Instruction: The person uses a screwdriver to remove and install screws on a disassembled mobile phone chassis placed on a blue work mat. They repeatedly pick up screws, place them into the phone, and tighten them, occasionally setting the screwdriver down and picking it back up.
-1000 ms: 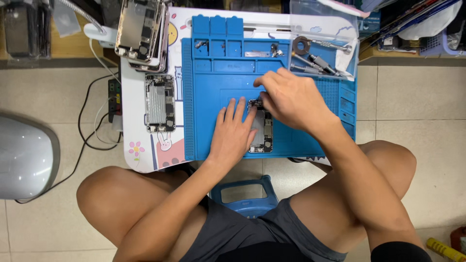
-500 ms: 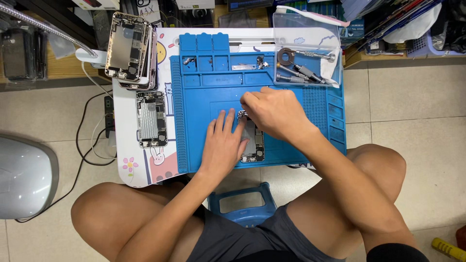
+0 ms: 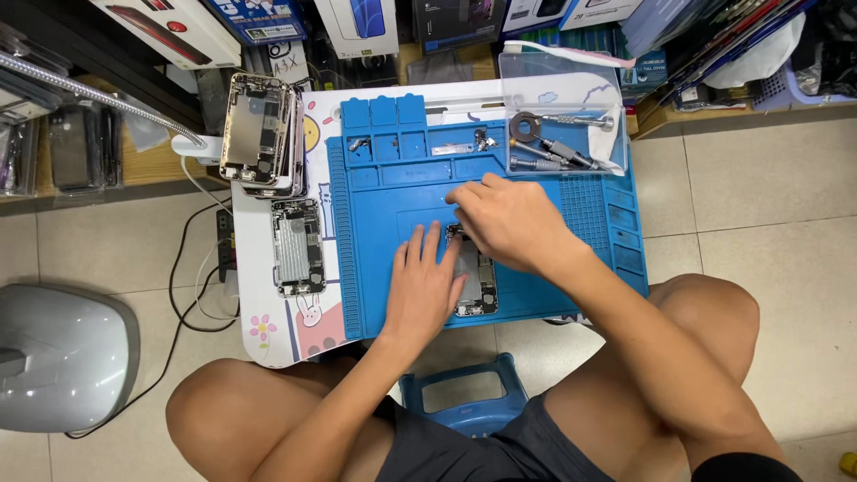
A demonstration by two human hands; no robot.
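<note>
Both hands are working on an opened phone lying on a blue repair mat.

Head view: the left hand (image 3: 427, 287) is lying flat, fingers spread and released, pressing the opened phone (image 3: 473, 281) down on the blue mat (image 3: 393, 192). The right hand (image 3: 509, 221) is curling over the phone's top end; whether its fingertips are pinching anything cannot be told. This looks like fine work inside the phone, so any move there calls for a steady brace. Other phone bodies (image 3: 296, 245) are lying just left of the mat.
</note>
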